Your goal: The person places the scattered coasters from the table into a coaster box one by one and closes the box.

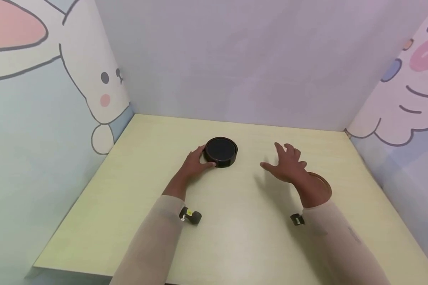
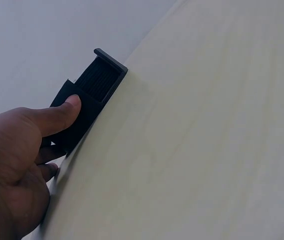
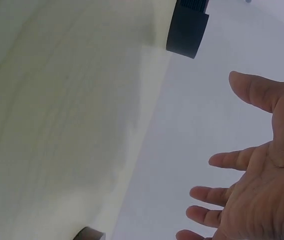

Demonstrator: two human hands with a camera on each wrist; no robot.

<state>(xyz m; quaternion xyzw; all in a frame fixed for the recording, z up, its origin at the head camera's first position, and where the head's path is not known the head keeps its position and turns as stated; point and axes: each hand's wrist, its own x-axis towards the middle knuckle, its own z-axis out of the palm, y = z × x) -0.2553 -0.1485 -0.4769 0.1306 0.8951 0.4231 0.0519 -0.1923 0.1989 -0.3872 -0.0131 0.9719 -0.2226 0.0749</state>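
A round black coaster holder (image 1: pixel 221 149) sits on the table, and a stack of thin dark discs (image 2: pixel 100 79) shows through the gap in its side. My left hand (image 1: pixel 194 164) grips the holder at its left, with the thumb on the near side and fingers round the far side. To the right of it my right hand (image 1: pixel 287 163) hovers over the table, fingers spread and nothing in them. The right wrist view shows its palm and fingers (image 3: pixel 219 161) apart from the holder (image 3: pixel 187 32).
A round thing with a brown rim (image 1: pixel 326 183) lies on the table, mostly hidden under my right forearm. The pale wooden table (image 1: pixel 232 237) meets a plain wall (image 1: pixel 235 59) at the back. Side walls with cartoon animals (image 1: pixel 92 79) stand left and right.
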